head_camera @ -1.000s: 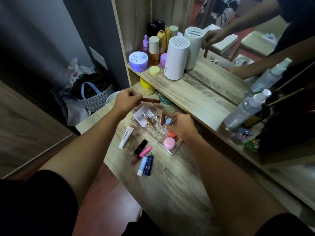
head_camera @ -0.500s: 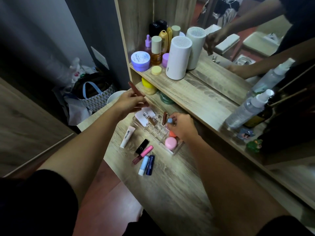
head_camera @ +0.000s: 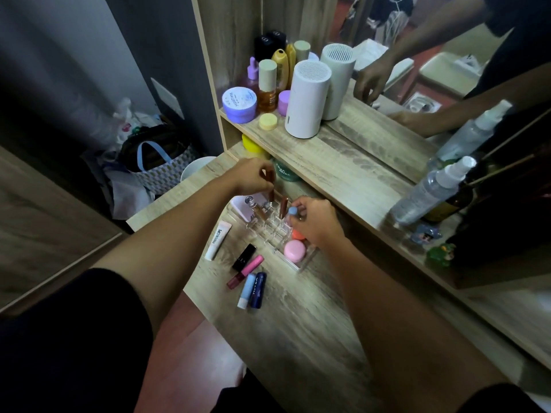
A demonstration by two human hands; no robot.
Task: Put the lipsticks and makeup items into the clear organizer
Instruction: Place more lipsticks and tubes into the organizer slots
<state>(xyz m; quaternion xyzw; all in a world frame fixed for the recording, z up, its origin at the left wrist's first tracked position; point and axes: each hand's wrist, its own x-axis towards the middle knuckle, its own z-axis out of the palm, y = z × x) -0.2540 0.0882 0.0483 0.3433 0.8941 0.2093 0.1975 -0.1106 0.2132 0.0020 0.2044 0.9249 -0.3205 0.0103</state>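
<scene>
Head view: the slim brown lipstick tube (head_camera: 270, 186), held level above the clear acrylic compartment organizer (head_camera: 278, 231) a second ago, is now upright and lowered into a far slot, pinched by the left hand (head_camera: 253, 177). The right hand (head_camera: 313, 222) pinches a blue-capped stick (head_camera: 292, 211) at the organizer's right side. On the wooden tabletop (head_camera: 298, 323), near-left, a white tube (head_camera: 218, 240), black lipstick (head_camera: 244, 257), pink gloss (head_camera: 246, 271) and two blue sticks (head_camera: 252, 290) still wait.
</scene>
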